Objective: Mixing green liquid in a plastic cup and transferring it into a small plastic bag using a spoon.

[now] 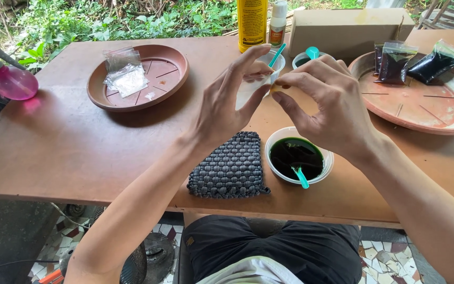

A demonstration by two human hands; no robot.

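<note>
Fingers of both hands — left hand (226,108), right hand (329,102) — pinch a small clear plastic bag (249,90) at upper centre, above the cup of dark green liquid (297,156); seemingly opening it — next needs parting its mouth.

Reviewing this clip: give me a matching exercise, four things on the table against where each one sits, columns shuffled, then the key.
Things
1. White cup of dark green liquid
2. Grey woven pad
3. Empty clear plastic bags
4. Filled dark bags

Places
A. In the brown round tray on the left
B. In the reddish round tray on the right
C. Below the right hand, turquoise spoon inside
D. Near the table's front edge, below the left hand

Pairs: 1-C, 2-D, 3-A, 4-B
</note>
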